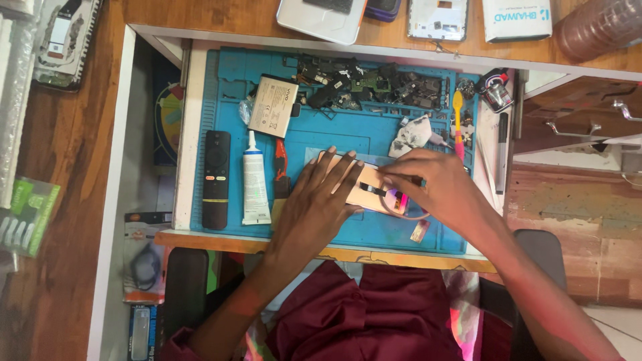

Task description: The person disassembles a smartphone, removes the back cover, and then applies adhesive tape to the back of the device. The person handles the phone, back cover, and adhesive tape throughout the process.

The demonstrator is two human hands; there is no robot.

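Blue mat [321,137], left hand [314,200] flat on phone [364,187], right hand [428,184] pinching it

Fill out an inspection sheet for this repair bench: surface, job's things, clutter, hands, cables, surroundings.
Surface: blue work mat in an open drawer tray.
Job's things: opened phone lying flat on the mat, with a pink tool at its right end.
Clutter: battery, black remote, white glue tube, heap of dark phone parts, crumpled wipe.
Hands: left hand pressed flat on the phone; right hand pinching at the phone's right end.
Cables: nothing seen.
Surroundings: wooden desktop above with phones; maroon lap below.
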